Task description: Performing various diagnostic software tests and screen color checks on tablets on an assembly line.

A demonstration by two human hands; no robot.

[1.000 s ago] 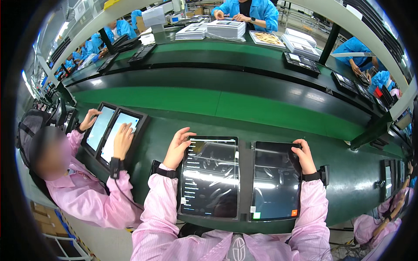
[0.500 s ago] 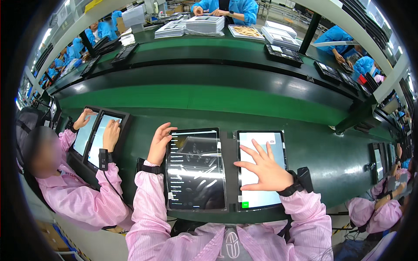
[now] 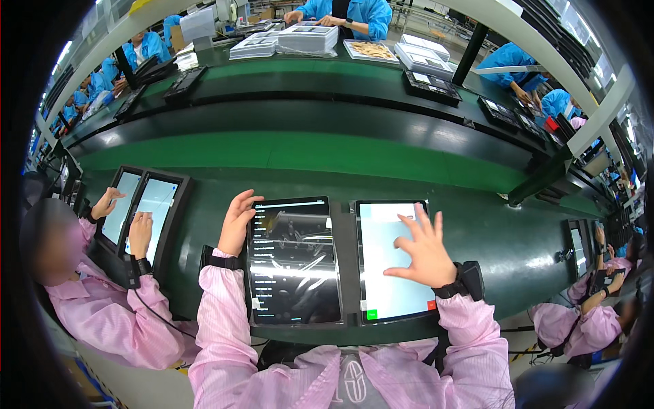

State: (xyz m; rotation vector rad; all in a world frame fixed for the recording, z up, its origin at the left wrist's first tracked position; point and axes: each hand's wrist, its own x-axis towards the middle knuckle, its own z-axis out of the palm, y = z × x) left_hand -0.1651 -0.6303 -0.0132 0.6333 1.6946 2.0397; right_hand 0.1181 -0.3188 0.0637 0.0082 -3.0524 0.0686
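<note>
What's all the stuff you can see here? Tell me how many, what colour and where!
Dark-screen tablet: one, black with white lines, front centre
Bright-screen tablet: one, white with green and red corners, right of the dark one
Table: one, green, under the tablets
Neighbour's screens: two, pale blue, left
Neighbour's tray: one, black, around those screens
White stacks: several, far side
Tan pieces: many, far side, on a white tray
Black trays: several, far side
People in pink: one left, others right, too crowded to count
People in blue: several, far side
Wristbands: two, black, person's wrists
Sleeves: two, pink, person's arms
Left hand: one, bare, at the dark tablet's left edge
Right hand: one, bare, over the bright tablet
</note>
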